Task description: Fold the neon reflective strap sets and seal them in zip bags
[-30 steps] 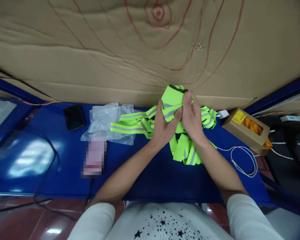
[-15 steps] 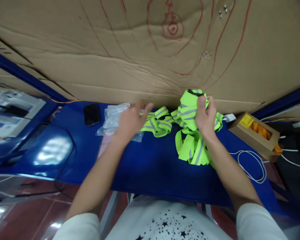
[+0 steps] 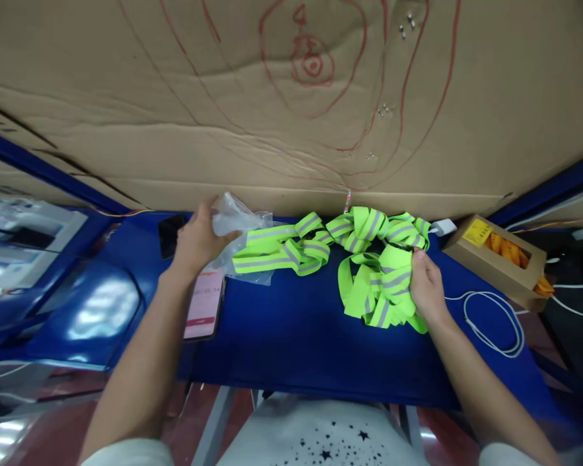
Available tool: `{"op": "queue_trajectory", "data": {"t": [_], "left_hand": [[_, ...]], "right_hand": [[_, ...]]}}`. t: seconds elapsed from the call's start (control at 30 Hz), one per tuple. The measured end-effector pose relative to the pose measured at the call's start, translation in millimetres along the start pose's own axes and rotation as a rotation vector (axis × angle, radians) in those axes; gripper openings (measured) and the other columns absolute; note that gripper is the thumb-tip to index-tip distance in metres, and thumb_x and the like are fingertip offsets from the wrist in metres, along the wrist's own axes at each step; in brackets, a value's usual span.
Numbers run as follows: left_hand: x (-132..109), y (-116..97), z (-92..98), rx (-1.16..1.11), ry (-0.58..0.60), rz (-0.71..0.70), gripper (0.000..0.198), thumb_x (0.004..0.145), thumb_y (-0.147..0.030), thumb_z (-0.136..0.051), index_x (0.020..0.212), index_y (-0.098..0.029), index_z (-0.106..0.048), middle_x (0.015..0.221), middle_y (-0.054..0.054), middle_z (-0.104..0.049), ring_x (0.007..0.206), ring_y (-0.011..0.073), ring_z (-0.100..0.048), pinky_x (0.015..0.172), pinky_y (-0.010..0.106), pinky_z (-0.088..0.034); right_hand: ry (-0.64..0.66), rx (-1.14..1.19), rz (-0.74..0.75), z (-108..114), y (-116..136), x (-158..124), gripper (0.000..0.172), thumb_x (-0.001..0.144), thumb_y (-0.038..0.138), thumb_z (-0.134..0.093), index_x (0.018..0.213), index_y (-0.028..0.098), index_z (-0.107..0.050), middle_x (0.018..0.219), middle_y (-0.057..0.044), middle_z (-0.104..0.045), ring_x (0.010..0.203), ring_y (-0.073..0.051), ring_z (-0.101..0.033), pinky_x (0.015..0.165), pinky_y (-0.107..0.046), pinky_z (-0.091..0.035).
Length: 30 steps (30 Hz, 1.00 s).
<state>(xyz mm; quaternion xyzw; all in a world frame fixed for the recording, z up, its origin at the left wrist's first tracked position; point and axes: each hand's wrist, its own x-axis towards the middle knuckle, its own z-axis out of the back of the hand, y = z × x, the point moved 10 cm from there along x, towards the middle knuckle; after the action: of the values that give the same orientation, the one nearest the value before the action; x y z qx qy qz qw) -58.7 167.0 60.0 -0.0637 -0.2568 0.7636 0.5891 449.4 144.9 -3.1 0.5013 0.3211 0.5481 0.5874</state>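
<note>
My left hand (image 3: 203, 238) is over the left edge of a clear plastic bag (image 3: 238, 226), thumb and fingers spread apart. My right hand (image 3: 426, 285) pinches the right side of a folded neon-yellow reflective strap bundle (image 3: 393, 278), low over the right part of the blue table. Behind it lie more folded yellow straps (image 3: 364, 228) with grey stripes. A looser yellow strap (image 3: 291, 249) stretches from them to the plastic bag. Below my left hand lies a phone with a lit pink screen (image 3: 205, 304).
A dark phone (image 3: 170, 234) lies left of my left hand. At the right are an open cardboard box (image 3: 495, 259) with orange items, a white charger (image 3: 444, 226) and a coiled white cable (image 3: 495, 323). Cardboard (image 3: 175, 149) stands behind the blue table (image 3: 311, 349).
My left hand has moved left, from the loose strap to the bag. My right hand has come nearer and to the right, lowering the bundle. The lit phone is now uncovered.
</note>
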Motion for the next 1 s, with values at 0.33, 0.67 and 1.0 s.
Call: {"op": "queue_trajectory", "data": {"t": [0.33,0.67,1.0], "left_hand": [[-179.2,-170.4,-63.6,0.193,0.396,-0.603,0.091,0.09,-0.03,-0.075,0.165,-0.035,-0.023,0.156,0.018,-0.053,0.145,0.0416,-0.05,0.121,0.076,-0.026],[-195.1,-201.0,-83.0,-0.609,0.448,-0.288,0.098,0.085,-0.049,-0.082,0.163,-0.04,-0.025,0.163,0.014,-0.046,0.147,0.0375,-0.049,0.12,0.061,-0.045],[-233.8,-231.1,-135.6,-1.426,0.589,0.281,0.049,0.097,-0.035,-0.07,0.143,-0.033,-0.053,0.16,0.009,-0.053,0.15,0.0263,-0.048,0.128,0.052,-0.038]], "right_hand": [[0.087,-0.016,0.055,1.6,23.3,-18.0,0.052,0.097,0.067,-0.054,0.106,0.021,-0.074,0.091,-0.005,-0.074,0.083,-0.022,-0.067,0.074,-0.034,-0.053],[0.187,0.289,-0.241,-24.8,-4.8,-38.6,0.06,0.101,0.073,-0.036,0.108,0.024,-0.07,0.083,-0.008,-0.073,0.084,-0.028,-0.074,0.07,-0.042,-0.059],[-0.085,0.093,0.096,-0.5,38.1,-48.9,0.034,0.104,0.053,-0.051,0.106,0.023,-0.065,0.091,-0.002,-0.07,0.082,-0.018,-0.065,0.075,-0.033,-0.052]]}}
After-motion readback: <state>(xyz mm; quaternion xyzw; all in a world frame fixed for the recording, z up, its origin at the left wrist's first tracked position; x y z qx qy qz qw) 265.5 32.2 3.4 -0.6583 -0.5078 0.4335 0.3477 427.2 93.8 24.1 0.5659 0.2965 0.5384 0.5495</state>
